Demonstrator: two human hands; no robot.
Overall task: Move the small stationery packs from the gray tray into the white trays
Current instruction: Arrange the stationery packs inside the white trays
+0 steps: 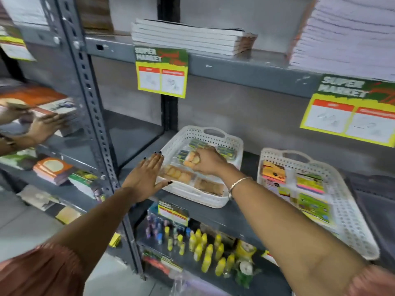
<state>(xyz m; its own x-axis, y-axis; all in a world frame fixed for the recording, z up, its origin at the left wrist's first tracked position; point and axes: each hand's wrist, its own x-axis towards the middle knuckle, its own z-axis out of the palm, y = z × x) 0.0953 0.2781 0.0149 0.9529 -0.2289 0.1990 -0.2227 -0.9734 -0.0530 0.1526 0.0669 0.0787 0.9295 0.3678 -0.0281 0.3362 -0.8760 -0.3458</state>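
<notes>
Two white perforated trays sit on a grey shelf. The left white tray [234, 144] holds several small clear packs with orange and green contents. My right hand [208, 160] reaches into it, shut on a small pack with orange pieces [191, 160]. My left hand [147, 176] is flat with fingers spread, resting on the tray's near-left rim. The right white tray [352, 227] holds colourful sticky-note packs [310, 184]. No gray tray is in view.
Stacked notebooks [188, 38] and paper lie on the shelf above, with yellow price tags [162, 73] hanging from its edge. Yellow glue bottles [205, 251] stand on the shelf below. Another person's hands [40, 127] handle books on the left shelf beyond a metal upright [92, 116].
</notes>
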